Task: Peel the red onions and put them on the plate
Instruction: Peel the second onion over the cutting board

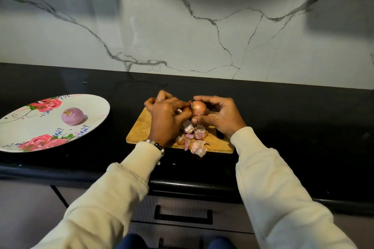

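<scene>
1. One peeled onion (72, 116) already lies on the flowered plate (95, 105), which sits at the left of the dark worktop (303, 117), well apart from the cutting board (141, 127).
2. A second onion (199, 107), with its brown papery skin on, is held over the far part of the board. The right hand (219, 116) curls round it, fingers over the top and thumb beneath.
3. The left hand (168, 116) has its fingers bent in against the side of this onion and appears to pinch at the skin there; whether a strip has come loose cannot be told.
4. Loose skins (195, 137) lie in a small heap on the near part of the board, one piece hanging over its front edge.
5. Judgement: the work is partly done. One onion is finished and plated; the one in the hands looks to be early in its peeling, most of its skin being in place.
6. What is left: strip this onion and carry it across to the plate. No further onions can be seen, though the hands may hide something on the board.
</scene>
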`<state>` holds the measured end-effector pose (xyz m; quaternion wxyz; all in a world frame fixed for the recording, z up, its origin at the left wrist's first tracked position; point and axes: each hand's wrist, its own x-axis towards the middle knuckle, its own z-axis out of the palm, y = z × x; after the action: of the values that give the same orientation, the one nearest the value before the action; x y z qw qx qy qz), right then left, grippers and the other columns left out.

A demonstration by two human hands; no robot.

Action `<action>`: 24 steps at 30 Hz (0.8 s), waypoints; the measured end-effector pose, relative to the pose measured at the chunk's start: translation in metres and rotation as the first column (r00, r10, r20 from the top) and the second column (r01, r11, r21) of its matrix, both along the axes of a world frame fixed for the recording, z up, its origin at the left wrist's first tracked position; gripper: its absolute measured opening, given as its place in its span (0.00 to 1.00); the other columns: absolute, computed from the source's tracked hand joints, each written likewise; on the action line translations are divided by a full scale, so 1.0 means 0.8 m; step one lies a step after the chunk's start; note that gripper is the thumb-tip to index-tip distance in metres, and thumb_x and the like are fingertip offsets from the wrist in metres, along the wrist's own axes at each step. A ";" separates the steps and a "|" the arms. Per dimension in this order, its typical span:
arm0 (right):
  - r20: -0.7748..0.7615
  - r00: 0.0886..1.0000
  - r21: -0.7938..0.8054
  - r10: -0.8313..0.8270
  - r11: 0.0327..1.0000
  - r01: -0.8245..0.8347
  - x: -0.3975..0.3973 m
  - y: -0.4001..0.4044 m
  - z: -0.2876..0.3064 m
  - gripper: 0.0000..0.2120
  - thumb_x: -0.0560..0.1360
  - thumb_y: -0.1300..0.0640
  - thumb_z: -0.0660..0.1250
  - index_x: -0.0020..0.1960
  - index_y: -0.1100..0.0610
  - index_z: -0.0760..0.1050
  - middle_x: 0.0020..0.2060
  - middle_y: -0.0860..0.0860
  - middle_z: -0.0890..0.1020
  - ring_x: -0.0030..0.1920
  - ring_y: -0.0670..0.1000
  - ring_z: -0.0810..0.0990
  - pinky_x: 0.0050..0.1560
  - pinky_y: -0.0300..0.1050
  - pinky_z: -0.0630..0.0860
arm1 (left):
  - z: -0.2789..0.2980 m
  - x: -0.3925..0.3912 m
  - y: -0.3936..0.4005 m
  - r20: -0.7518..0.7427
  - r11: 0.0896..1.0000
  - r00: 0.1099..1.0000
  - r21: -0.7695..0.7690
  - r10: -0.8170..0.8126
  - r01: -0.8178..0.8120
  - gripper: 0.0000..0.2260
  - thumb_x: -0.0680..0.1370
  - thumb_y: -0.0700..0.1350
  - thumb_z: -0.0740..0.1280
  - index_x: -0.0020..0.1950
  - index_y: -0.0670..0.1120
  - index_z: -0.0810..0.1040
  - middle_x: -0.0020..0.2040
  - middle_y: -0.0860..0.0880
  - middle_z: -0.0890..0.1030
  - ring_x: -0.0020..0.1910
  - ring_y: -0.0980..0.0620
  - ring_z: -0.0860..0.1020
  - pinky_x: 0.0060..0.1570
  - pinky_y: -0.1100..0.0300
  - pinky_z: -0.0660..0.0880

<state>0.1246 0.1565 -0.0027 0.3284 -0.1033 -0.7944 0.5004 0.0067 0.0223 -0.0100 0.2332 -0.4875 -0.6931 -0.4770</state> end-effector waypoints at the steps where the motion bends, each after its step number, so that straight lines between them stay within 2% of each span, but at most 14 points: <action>1: 0.004 1.000 -0.002 0.004 1.000 -0.004 0.000 -0.001 0.000 0.27 0.61 0.63 0.82 0.57 0.50 0.82 0.54 0.50 0.84 0.56 0.49 0.81 0.60 0.52 0.80 | 0.000 0.000 0.000 0.002 1.000 1.000 0.001 0.013 -0.013 0.10 0.73 0.52 0.67 0.43 0.50 0.86 0.36 0.58 0.80 0.48 0.58 0.67 0.49 0.57 0.52; 3: 0.001 1.000 -0.015 0.002 1.000 -0.002 -0.001 -0.001 -0.001 0.27 0.61 0.63 0.83 0.57 0.50 0.82 0.54 0.50 0.84 0.57 0.50 0.81 0.61 0.53 0.79 | 0.001 0.001 -0.001 -0.009 1.000 1.000 0.003 0.029 -0.029 0.08 0.73 0.50 0.68 0.46 0.51 0.86 0.37 0.58 0.80 0.49 0.59 0.67 0.49 0.57 0.52; 5: -0.011 1.000 -0.036 -0.010 0.999 0.010 0.000 0.000 0.000 0.27 0.61 0.63 0.83 0.57 0.50 0.82 0.54 0.51 0.84 0.57 0.51 0.81 0.61 0.54 0.79 | 0.002 0.002 -0.001 0.024 0.999 1.000 0.037 0.017 -0.018 0.08 0.73 0.50 0.69 0.48 0.51 0.86 0.37 0.64 0.76 0.49 0.61 0.67 0.51 0.55 0.53; 7: -0.025 0.999 -0.053 -0.021 0.998 0.020 0.001 0.000 0.002 0.27 0.61 0.63 0.82 0.58 0.50 0.82 0.54 0.51 0.85 0.57 0.51 0.82 0.60 0.54 0.80 | 0.004 0.003 -0.002 0.067 0.997 0.997 0.066 -0.038 0.033 0.08 0.73 0.50 0.70 0.49 0.51 0.86 0.37 0.68 0.73 0.49 0.59 0.70 0.53 0.50 0.63; 9: -0.030 0.999 -0.062 -0.026 0.998 0.024 0.001 0.001 0.002 0.27 0.61 0.64 0.82 0.58 0.52 0.82 0.54 0.51 0.85 0.57 0.51 0.82 0.60 0.55 0.79 | 0.003 0.001 -0.002 0.051 0.994 0.994 0.068 -0.092 0.089 0.07 0.73 0.47 0.72 0.49 0.49 0.86 0.40 0.63 0.79 0.47 0.56 0.74 0.47 0.49 0.74; 10: -0.025 0.999 -0.063 -0.028 0.998 0.026 0.001 0.001 0.002 0.27 0.61 0.64 0.82 0.58 0.52 0.82 0.54 0.51 0.85 0.57 0.51 0.82 0.60 0.55 0.79 | 0.002 0.000 -0.001 0.040 0.992 0.993 0.064 -0.112 0.109 0.06 0.73 0.44 0.73 0.49 0.48 0.86 0.41 0.57 0.82 0.45 0.54 0.77 0.45 0.53 0.76; 12: -0.012 0.999 -0.053 -0.033 0.998 0.032 0.001 0.001 0.002 0.27 0.61 0.63 0.82 0.58 0.51 0.82 0.54 0.51 0.85 0.57 0.50 0.82 0.61 0.55 0.79 | 0.002 0.000 -0.001 0.037 0.989 0.990 0.061 -0.135 0.132 0.06 0.73 0.40 0.74 0.49 0.44 0.86 0.43 0.49 0.84 0.41 0.54 0.80 0.42 0.64 0.76; 14: -0.007 0.999 -0.031 -0.045 0.999 0.044 0.000 0.001 0.000 0.28 0.60 0.62 0.83 0.58 0.50 0.82 0.55 0.52 0.84 0.57 0.50 0.81 0.60 0.55 0.79 | 0.001 0.000 -0.001 0.023 0.990 0.990 0.046 -0.136 0.135 0.05 0.73 0.39 0.73 0.49 0.42 0.86 0.42 0.47 0.83 0.39 0.54 0.80 0.40 0.68 0.75; 18: -0.006 0.998 0.001 -0.060 0.998 0.060 -0.001 0.001 -0.001 0.28 0.60 0.61 0.83 0.59 0.51 0.82 0.56 0.53 0.83 0.57 0.50 0.81 0.59 0.54 0.80 | 0.000 -0.002 0.001 -0.021 0.993 0.993 0.018 -0.120 0.121 0.05 0.73 0.40 0.72 0.47 0.40 0.85 0.41 0.45 0.82 0.36 0.52 0.80 0.38 0.61 0.75; 22: -0.010 0.998 0.018 -0.059 0.998 0.059 -0.002 0.001 -0.001 0.28 0.60 0.59 0.83 0.58 0.48 0.82 0.56 0.52 0.82 0.57 0.49 0.80 0.60 0.55 0.79 | -0.001 -0.003 0.001 -0.077 0.996 0.993 -0.014 -0.095 0.094 0.05 0.72 0.42 0.71 0.44 0.40 0.83 0.40 0.46 0.81 0.36 0.51 0.78 0.36 0.58 0.76; 24: -0.008 0.999 0.032 -0.053 0.998 0.053 -0.002 0.000 -0.001 0.28 0.60 0.58 0.83 0.58 0.48 0.82 0.56 0.51 0.82 0.57 0.49 0.80 0.60 0.54 0.79 | -0.002 -0.004 0.002 -0.105 0.996 0.991 -0.023 -0.086 0.085 0.09 0.74 0.45 0.68 0.43 0.40 0.82 0.41 0.46 0.80 0.35 0.51 0.78 0.34 0.56 0.76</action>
<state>0.1233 0.1564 -0.0034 0.3462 -0.1173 -0.7981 0.4790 0.0039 0.0235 -0.0113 0.2443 -0.5435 -0.6627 -0.4536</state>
